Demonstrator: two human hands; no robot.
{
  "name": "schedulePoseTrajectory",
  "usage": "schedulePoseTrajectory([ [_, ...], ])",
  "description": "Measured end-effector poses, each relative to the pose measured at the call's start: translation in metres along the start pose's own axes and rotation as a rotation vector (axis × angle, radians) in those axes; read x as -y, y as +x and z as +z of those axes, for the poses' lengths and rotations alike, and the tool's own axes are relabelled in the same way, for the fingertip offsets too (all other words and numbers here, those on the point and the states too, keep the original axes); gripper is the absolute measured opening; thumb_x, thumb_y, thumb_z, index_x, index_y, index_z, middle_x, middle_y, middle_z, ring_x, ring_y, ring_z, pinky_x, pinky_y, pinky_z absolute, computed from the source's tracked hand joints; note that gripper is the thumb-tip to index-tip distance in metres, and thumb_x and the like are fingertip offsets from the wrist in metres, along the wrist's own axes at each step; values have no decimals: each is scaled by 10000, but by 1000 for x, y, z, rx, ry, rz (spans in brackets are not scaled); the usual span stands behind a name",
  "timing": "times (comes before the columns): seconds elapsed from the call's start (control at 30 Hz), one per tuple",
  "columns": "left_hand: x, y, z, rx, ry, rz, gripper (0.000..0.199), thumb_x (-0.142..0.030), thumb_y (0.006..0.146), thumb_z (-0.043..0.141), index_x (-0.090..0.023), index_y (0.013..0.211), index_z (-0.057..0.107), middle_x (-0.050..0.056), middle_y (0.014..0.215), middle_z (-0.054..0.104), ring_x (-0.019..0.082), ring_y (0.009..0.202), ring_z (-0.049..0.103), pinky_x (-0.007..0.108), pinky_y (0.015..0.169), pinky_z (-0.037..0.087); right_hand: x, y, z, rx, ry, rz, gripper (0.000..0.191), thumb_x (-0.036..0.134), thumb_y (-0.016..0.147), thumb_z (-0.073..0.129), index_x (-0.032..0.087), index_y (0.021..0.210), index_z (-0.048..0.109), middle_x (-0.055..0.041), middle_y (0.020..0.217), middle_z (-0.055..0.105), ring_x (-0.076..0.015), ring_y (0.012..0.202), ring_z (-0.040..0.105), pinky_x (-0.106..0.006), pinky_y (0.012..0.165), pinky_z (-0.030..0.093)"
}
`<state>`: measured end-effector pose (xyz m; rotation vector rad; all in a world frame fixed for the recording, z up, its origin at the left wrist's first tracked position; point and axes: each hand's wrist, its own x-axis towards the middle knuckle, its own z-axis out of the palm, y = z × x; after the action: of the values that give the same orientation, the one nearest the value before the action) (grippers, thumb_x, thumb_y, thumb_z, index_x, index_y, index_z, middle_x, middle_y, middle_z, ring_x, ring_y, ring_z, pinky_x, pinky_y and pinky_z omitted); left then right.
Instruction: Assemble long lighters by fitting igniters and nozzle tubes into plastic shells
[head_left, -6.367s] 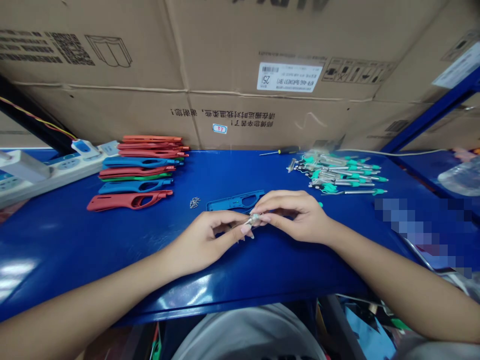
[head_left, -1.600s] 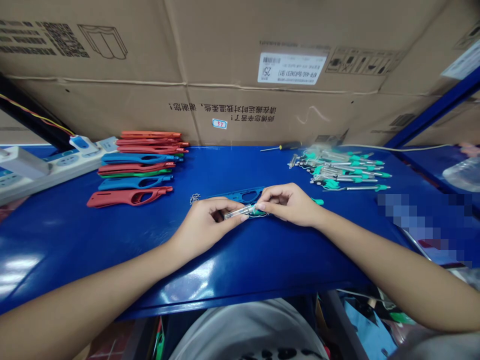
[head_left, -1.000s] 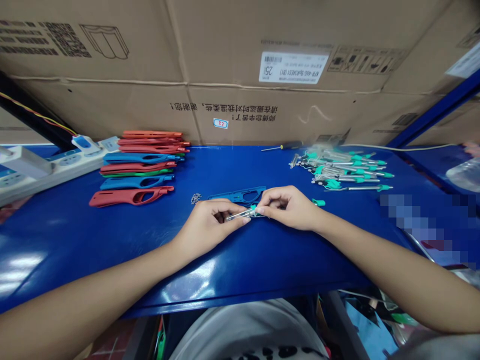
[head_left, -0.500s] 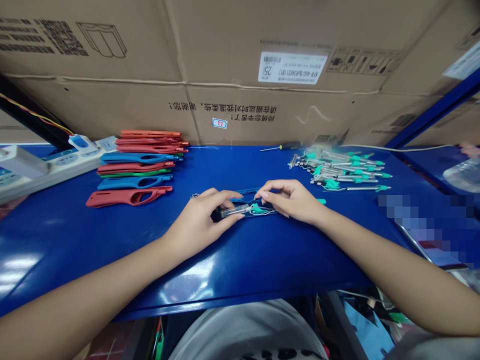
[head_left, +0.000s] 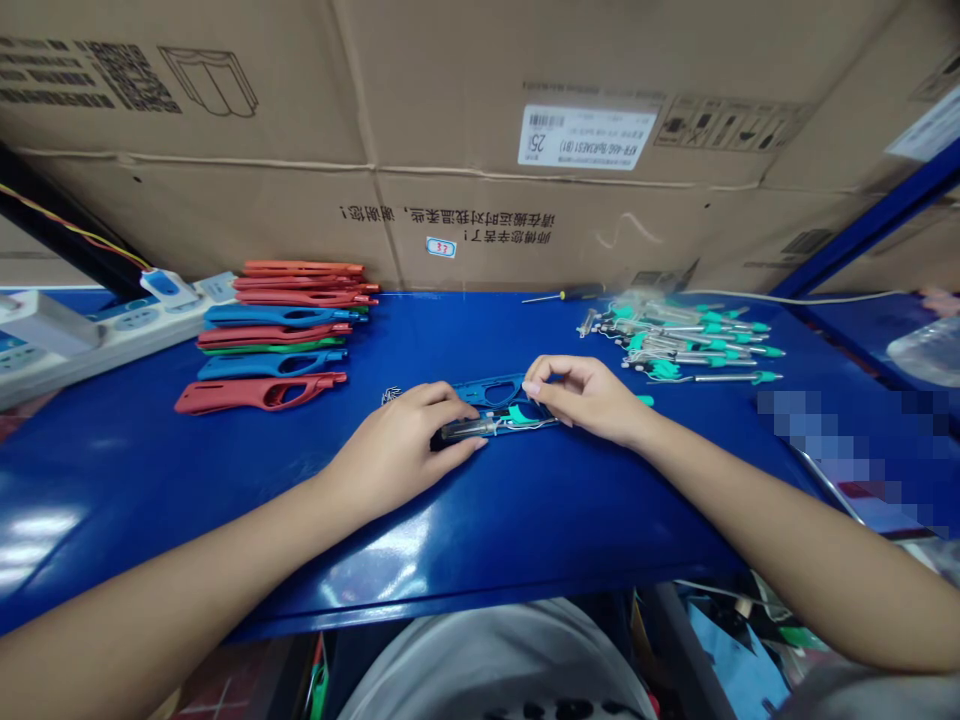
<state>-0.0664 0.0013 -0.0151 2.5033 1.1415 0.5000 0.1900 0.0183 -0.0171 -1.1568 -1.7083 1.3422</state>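
Note:
A blue shell half (head_left: 491, 390) lies on the blue table. In front of it is a lighter assembly with a clear tube (head_left: 466, 428), a green trigger (head_left: 519, 414) and white wires, set in another blue shell that is mostly hidden. My left hand (head_left: 409, 435) has its thumb and fingers closed around the tube end of this assembly. My right hand (head_left: 581, 398) is pinched at the other end, by the wires and the shell; what its fingertips hold is too small to name. A green tip (head_left: 645, 400) shows beyond my right hand.
Red, blue, green and orange lighter shells (head_left: 262, 393) are stacked at the left beside a power strip (head_left: 135, 322). Metal rods with green parts (head_left: 712, 357) lie at the right. A screwdriver (head_left: 562, 295) rests near the cardboard box (head_left: 450, 130).
The fingers of my left hand have drawn back slightly and the tube sits lower. My right fingertips have shifted a little right, showing more of the rear blue shell.

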Motion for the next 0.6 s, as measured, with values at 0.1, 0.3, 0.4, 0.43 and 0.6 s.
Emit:
schedulePoseTrajectory([
  [0.1,-1,-1,-1,14,-21,-17,200,-328,982,584,-240,1091,727,43,1076,683,200,901,670,351,835,528,3,-1,1,26,-45,-20,270,447,900,646,181,881,683,-23,826,691,-67,486,455,-236,472,335],
  [0.3,0,0,0,-4,-89,10,175,-289,963,616,-225,1058,749,57,1020,694,184,832,676,312,761,527,3,-8,3,116,-328,-204,278,371,928,625,213,1114,759,-53,961,770,-109,585,555,-249,527,414],
  [0.4,-1,1,0,-10,-125,10,160,-268,953,631,-218,1039,757,54,985,695,180,827,671,306,757,526,4,-12,3,179,-470,-384,277,292,931,614,218,1157,755,-54,1066,779,-93,556,558,-247,542,445],
  [0.43,-1,1,0,-10,-130,6,157,-264,950,637,-214,1036,758,53,978,694,181,830,670,304,755,525,4,-13,3,189,-510,-437,281,273,931,608,219,1165,753,-55,1096,777,-93,567,581,-246,557,465],
  [0.6,-2,0,-1,-7,-130,6,167,-258,952,637,-218,1046,769,44,956,683,178,828,665,301,753,517,8,-16,2,189,-642,-585,290,234,940,574,199,1164,755,-64,1105,781,-147,750,728,-270,691,565],
])
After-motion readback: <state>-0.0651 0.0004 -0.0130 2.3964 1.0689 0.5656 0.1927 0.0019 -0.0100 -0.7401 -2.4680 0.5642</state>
